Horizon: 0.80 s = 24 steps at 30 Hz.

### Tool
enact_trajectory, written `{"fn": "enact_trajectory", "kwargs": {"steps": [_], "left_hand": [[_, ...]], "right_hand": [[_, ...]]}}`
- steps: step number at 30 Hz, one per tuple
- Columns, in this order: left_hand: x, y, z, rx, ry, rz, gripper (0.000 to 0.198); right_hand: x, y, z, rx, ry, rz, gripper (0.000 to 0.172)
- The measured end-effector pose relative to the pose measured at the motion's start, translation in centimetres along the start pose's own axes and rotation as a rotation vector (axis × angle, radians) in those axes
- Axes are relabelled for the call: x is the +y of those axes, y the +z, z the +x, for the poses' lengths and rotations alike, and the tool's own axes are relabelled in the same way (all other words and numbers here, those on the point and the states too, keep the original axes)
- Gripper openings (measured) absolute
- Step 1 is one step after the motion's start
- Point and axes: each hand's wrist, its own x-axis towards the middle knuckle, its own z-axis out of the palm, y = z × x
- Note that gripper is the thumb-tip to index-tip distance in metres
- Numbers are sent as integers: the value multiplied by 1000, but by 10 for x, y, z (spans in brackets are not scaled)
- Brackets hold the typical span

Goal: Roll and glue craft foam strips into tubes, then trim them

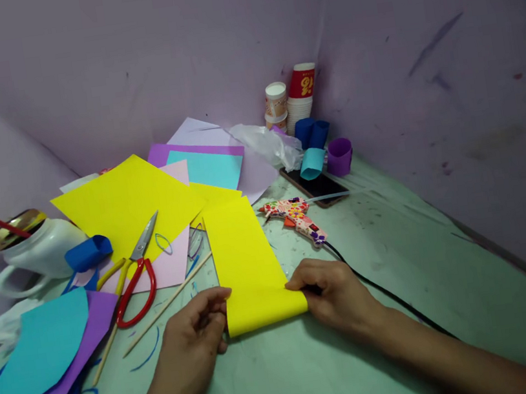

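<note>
Paper strip (248,264) lies between hands; left hand (198,327) and right hand (332,291) pinch its near corners.

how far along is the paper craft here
Looks done: four small paper rolls in blue, teal and purple stand by the phone, and a blue roll lies by the mug. In hand: the left hand and right hand pinch the near edge of a flat yellow strip. Left: it isn't curled or glued; the glue gun lies untouched.
</note>
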Motion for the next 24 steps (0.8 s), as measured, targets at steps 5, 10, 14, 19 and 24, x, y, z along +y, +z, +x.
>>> {"fn": "enact_trajectory", "kwargs": {"steps": [5,10,14,19,24], "left_hand": [[-4,-1,6,-43,-10,28,28],[-9,-6,11,-135,8,54,32],[-4,-7,14,-139,2,36,36],[-1,-6,28,-178,-54,-10,44],[7,-2,42,-189,-163,167,47]], "right_hand": [[-3,0,5,-27,234,44,23],[-5,1,14,-108,514,93,16],[-1,3,20,-106,644,138,11],[-2,0,30,-156,770,242,18],[-1,-4,38,-205,832,218,21]]}}
